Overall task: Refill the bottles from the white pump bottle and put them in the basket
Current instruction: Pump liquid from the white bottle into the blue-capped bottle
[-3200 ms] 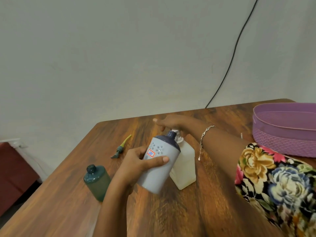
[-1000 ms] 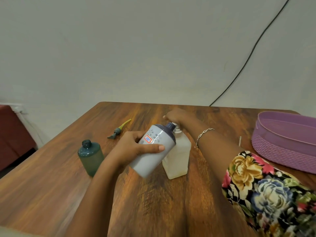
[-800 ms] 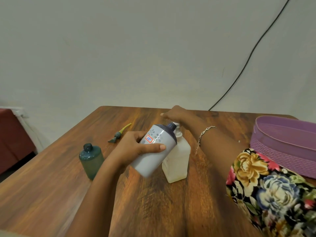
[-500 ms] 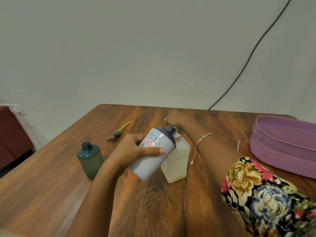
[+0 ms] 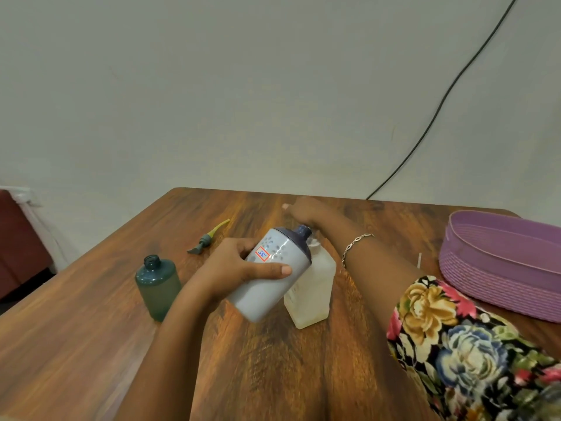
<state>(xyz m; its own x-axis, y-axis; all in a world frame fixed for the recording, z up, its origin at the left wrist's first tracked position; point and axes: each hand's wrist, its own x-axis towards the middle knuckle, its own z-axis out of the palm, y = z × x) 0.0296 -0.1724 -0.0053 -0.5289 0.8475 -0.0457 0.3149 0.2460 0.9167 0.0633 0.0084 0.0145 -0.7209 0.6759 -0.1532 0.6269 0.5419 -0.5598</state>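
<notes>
Filling the grey bottle point(image 5: 267, 278) looks like the first of two refills; neither bottle is in the basket yet.
Left grip point(image 5: 239, 268) clasps it tilted, neck at the white pump bottle point(image 5: 312, 287) in the middle of the table point(image 5: 273, 375); right grip point(image 5: 306, 211) covers the pump head, curled or flat I cannot tell. Green bottle point(image 5: 158, 287) stands uncapped near the left edge. The way to the basket point(image 5: 498, 268) at the right edge looks open.
</notes>
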